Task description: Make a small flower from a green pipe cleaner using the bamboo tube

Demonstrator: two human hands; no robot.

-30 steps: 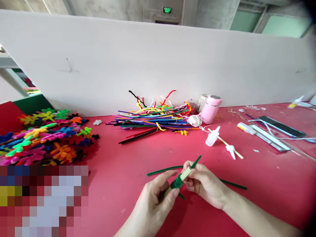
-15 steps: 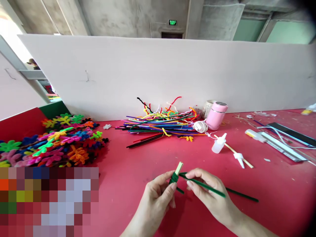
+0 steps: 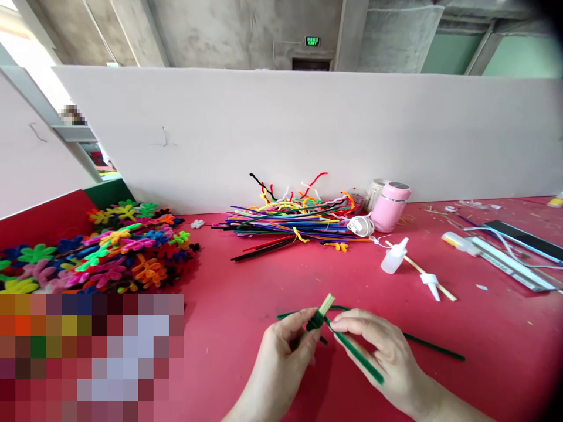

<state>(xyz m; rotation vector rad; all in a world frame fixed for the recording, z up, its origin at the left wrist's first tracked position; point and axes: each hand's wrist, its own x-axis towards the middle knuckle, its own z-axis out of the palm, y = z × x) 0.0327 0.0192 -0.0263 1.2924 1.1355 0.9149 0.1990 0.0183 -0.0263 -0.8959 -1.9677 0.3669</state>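
Red surface (image 3: 246, 281). White partition board (image 3: 308, 129) along far edge. Bare concrete wall (image 3: 220, 29) behind, green exit sign (image 3: 312, 41) above dark doorway (image 3: 313, 63). Daylight from upper left.

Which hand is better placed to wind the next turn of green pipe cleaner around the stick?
Right hand: it grips the green pipe cleaner's free length, while the left hand pinches the stick.

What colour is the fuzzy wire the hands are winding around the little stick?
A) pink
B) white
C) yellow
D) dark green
D: the fuzzy wire coiled on the pale stick is dark green; the left hand pinches the coil while the right hand holds the free length.
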